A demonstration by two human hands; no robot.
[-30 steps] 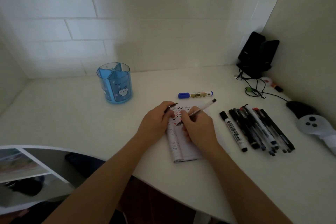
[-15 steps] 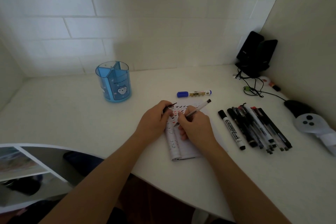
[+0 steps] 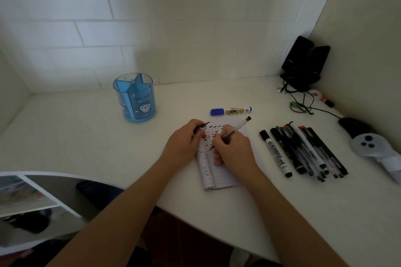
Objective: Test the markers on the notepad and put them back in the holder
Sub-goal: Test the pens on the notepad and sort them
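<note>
1. The left hand [image 3: 184, 143] is bare from knuckles to wrist; the left forearm [image 3: 130, 201] is bare as well, uncovered all the way over the near edge of the desk [image 3: 227, 212].
2. The right hand [image 3: 234, 149] is bare likewise; the right forearm [image 3: 293, 212] shows plain and unsleeved along its whole visible length.
3. Below the desk's near edge, between the forearms, dark fabric [image 3: 141, 256] shows; too dim to tell whether it is clothing.

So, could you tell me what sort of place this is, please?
Most likely a study or office corner: a white desk against a tiled wall, a blue pen holder, a row of pens and markers, and black speakers with cables.
</note>
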